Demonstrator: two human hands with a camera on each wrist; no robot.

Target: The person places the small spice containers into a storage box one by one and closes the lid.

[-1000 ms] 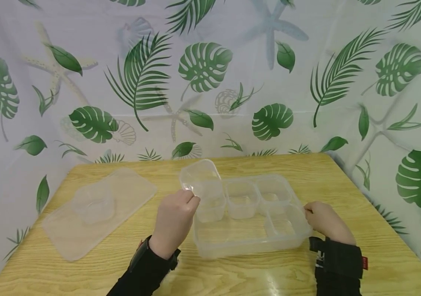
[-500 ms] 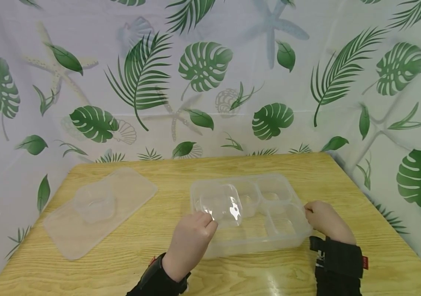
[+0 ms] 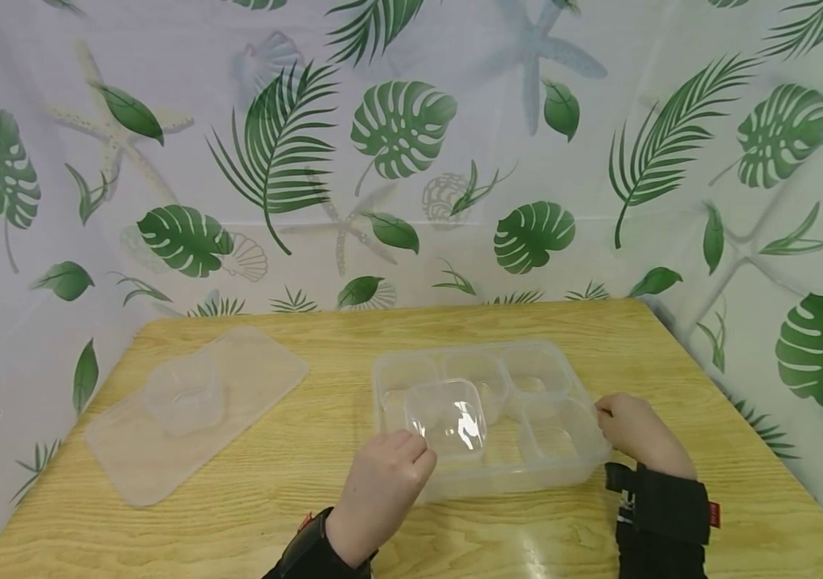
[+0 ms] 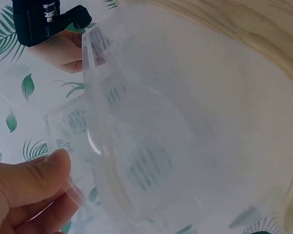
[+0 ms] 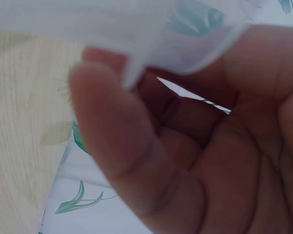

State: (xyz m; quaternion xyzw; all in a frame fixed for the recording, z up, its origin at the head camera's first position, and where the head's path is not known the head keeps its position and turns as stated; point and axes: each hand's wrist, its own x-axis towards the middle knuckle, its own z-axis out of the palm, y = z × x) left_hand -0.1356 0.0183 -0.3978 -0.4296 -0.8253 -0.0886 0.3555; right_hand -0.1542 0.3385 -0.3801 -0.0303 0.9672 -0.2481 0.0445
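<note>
Left hand point(image 3: 381, 492) pinches cup point(image 3: 446, 418) by its near-left rim, cup tilted over tray's point(image 3: 569, 474) front-left bay; right hand point(image 3: 632, 430) grips tray's right edge

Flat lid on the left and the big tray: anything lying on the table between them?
No. In the head view only bare wooden table separates the flat lid from the compartment tray.

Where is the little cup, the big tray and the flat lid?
cup point(image 3: 448, 418), head view, on its clear bottom.
tray point(image 3: 585, 462), head view, on its near right rim.
lid point(image 3: 260, 370), head view, on its bare far part.
</note>
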